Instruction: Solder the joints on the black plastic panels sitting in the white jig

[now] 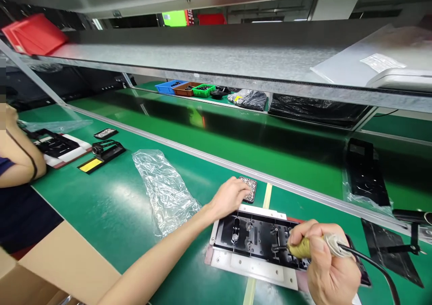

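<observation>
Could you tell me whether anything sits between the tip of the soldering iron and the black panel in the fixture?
Nothing visible does. The right hand holds the soldering iron with its tip right over the black panel; the left hand rests apart on the small tray.

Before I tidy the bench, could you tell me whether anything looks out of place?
Only the crumpled clear plastic bag lying loose on the green mat, left of the black panel. No spill or damage shows.
</observation>
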`<state>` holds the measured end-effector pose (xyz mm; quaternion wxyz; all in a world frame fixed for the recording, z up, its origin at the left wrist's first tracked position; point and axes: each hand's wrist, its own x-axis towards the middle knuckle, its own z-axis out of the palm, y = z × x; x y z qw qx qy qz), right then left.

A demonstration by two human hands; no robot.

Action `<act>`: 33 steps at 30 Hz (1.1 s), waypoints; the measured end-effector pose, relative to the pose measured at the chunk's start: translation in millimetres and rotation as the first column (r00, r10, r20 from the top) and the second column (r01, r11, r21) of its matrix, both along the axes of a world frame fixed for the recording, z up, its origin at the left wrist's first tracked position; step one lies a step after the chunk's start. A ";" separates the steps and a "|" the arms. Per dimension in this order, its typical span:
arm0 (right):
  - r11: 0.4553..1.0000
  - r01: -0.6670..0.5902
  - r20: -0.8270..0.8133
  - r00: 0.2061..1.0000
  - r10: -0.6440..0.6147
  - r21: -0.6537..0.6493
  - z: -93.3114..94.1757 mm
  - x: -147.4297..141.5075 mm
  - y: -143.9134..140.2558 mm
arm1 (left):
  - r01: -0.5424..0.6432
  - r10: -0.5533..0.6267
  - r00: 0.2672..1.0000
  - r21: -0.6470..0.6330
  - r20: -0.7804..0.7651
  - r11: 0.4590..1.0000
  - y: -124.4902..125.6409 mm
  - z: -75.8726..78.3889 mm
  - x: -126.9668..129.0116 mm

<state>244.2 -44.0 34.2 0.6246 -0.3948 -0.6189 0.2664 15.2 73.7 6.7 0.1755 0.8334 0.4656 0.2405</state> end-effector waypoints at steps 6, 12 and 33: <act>0.999 0.021 0.056 0.998 -0.023 0.040 -1.6 -1.5 -0.9 | 0.029 -0.030 0.999 -0.039 -0.034 0.999 33.6 -31.2 -6.3; 0.999 0.009 0.046 0.999 -0.010 0.036 1.5 -3.6 -2.1 | 0.084 -0.088 0.995 -0.076 -0.051 0.994 37.9 -35.6 11.8; 0.996 -0.050 0.026 0.998 0.049 0.071 22.2 -18.9 -0.5 | 0.112 -0.051 0.972 -0.265 0.229 0.958 -61.8 41.6 -31.6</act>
